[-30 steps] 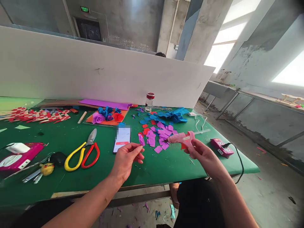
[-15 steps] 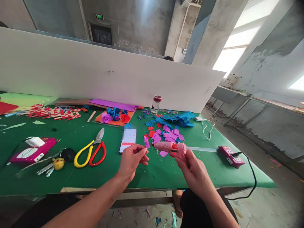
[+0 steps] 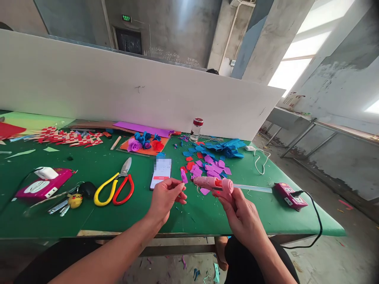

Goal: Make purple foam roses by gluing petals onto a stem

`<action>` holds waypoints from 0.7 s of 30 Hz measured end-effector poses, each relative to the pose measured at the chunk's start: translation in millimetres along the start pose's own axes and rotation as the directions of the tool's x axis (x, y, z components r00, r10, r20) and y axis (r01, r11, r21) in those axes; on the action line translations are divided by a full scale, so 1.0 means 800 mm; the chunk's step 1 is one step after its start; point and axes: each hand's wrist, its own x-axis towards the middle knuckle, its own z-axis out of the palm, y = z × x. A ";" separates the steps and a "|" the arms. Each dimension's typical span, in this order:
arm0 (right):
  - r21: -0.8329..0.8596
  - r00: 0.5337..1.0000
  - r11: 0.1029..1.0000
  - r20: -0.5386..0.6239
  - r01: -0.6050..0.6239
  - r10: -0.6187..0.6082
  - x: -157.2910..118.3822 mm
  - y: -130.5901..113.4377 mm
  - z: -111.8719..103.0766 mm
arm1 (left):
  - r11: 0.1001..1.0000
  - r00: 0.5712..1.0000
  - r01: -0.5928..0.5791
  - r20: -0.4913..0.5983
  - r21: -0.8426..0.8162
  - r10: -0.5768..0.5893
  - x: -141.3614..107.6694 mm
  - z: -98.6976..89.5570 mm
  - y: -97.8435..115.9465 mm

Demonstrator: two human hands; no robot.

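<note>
My left hand (image 3: pixel 166 199) pinches a small purple paper petal (image 3: pixel 184 176) between thumb and fingertips, above the front part of the green table (image 3: pixel 133 219). In my right hand (image 3: pixel 241 209) is a pink hot glue gun (image 3: pixel 213 184), its nozzle pointing left, close to the petal but apart from it. A clear glue stick (image 3: pixel 254 188) sticks out of the gun's back end to the right. Behind the gun lie loose purple petals (image 3: pixel 213 170), with red and blue pieces among them. A phone (image 3: pixel 160 172) lies just beyond my left hand.
Scissors (image 3: pixel 120 183) with yellow and red handles, a keyring figure (image 3: pixel 74 201) and a magenta power strip (image 3: pixel 44 185) lie left. Paper roses (image 3: pixel 134 145) and a red-capped jar (image 3: pixel 196 129) stand before the white partition (image 3: pixel 166 94). Another power strip (image 3: pixel 290 196) sits right, its cable hanging over the edge.
The view has shifted slightly, so everything sits a little further right. Both hands keep nearly the same pose, still holding the petal and the glue gun.
</note>
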 end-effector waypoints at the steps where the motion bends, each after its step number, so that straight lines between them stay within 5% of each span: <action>1: 0.006 1.000 1.000 0.001 -0.002 0.002 0.000 0.000 0.000 | 1.000 1.000 0.000 -0.001 0.002 0.000 0.000 0.000 0.000; 21: 0.016 0.998 0.998 0.036 0.059 -0.060 0.003 -0.003 0.005 | 1.000 1.000 0.013 0.007 0.006 -0.013 -0.001 0.001 0.003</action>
